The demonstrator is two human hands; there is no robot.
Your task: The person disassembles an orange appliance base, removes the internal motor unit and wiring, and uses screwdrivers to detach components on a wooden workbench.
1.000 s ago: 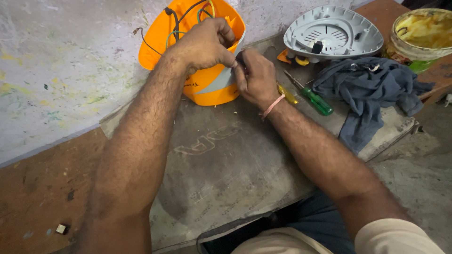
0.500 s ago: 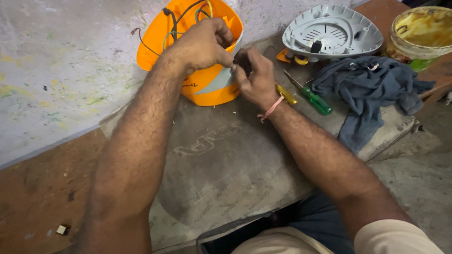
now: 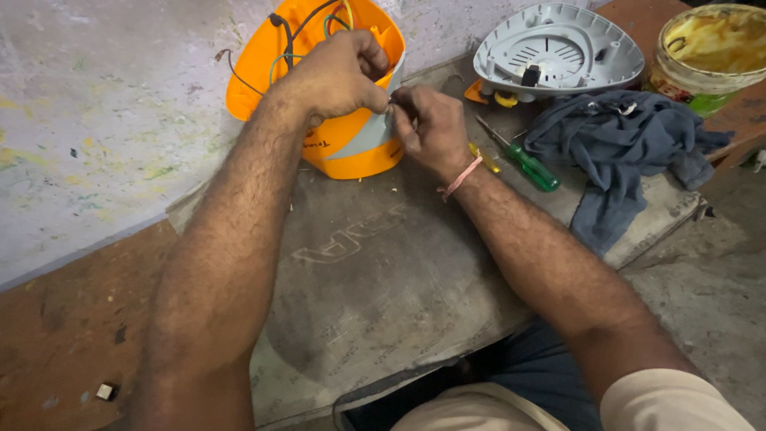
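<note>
A rough repair workshop, seen from above a worn, stained grey table (image 3: 383, 303) set against a paint-flecked wall (image 3: 104, 120). Beyond the right hand (image 3: 431, 128) lie a green-handled screwdriver (image 3: 527, 164), a crumpled grey rag (image 3: 622, 152) and a detached grey appliance base (image 3: 558, 48). Beside the left hand (image 3: 335, 76), an opened orange appliance shell (image 3: 351, 152) shows loose wires (image 3: 279, 48).

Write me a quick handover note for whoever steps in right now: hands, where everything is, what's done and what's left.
Left hand: gripping the rim of the orange appliance shell, steadying it on the grey mat.
Right hand: fingertips pinched against the shell's edge beside the left thumb; what they pinch is hidden.
Nearby: green screwdriver, grey base plate lying apart, blue rag.
Done: base plate is off, wires exposed.
Left: shell not yet closed.
</note>
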